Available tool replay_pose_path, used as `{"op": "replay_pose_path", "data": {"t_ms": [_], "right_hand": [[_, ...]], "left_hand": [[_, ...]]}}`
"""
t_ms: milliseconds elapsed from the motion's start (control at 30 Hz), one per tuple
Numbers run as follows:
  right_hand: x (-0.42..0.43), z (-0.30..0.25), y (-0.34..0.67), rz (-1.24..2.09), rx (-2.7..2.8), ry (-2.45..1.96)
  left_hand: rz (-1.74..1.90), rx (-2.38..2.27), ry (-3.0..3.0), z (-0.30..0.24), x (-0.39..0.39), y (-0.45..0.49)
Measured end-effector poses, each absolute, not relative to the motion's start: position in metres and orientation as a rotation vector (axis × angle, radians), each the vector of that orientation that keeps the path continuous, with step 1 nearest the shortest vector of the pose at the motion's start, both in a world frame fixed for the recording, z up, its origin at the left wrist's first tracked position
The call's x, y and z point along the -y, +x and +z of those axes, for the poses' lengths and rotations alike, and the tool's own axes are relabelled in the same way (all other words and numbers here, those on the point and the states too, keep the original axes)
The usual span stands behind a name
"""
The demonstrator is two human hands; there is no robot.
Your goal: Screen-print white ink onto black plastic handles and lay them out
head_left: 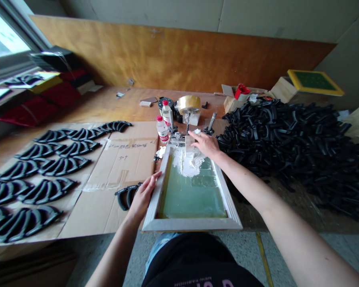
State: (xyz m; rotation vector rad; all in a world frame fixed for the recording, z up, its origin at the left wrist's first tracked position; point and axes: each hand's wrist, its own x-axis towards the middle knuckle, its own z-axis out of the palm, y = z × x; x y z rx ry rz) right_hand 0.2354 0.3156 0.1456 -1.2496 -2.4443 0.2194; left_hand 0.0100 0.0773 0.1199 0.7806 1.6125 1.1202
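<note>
A screen printing frame (194, 224) with pale metal rails and a green mesh (194, 201) lies in front of me. Thick white ink (191, 165) is smeared across the mesh's far end. There my right hand (206, 144) has its fingers closed on a pale squeegee (189, 146), which stands in the ink. My left hand (144, 195) grips the left rail of the frame; its thumb is hidden. Black curved handles (126, 198) lie beside that hand on the cardboard, partly covered by it. A metal clamp (178, 138) is at the frame's far end.
Rows of black curved handles (55, 165) lie on cardboard (116, 163) at the left. A large heap of black handles (290, 139) covers the right side. Two red-capped bottles (162, 129) and a roll of tape (189, 104) stand behind the clamp.
</note>
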Motion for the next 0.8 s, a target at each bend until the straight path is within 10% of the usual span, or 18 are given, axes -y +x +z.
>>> {"op": "replay_pose_path", "data": {"t_ms": [233, 400, 800], "right_hand": [[-0.315, 0.108, 0.314, 0.383, 2.014, -1.737], [-0.257, 0.052, 0.293, 0.577, 2.436, -1.278], [-0.157, 0.068, 0.268, 0.359, 2.693, -0.979]], "left_hand": [[1.58, -1.208, 0.751, 0.18, -0.135, 0.018], [1.738, -1.178, 0.589, 0.17, -0.153, 0.038], [1.083, -1.506, 0.259, 0.051, -0.052, 0.029]]}}
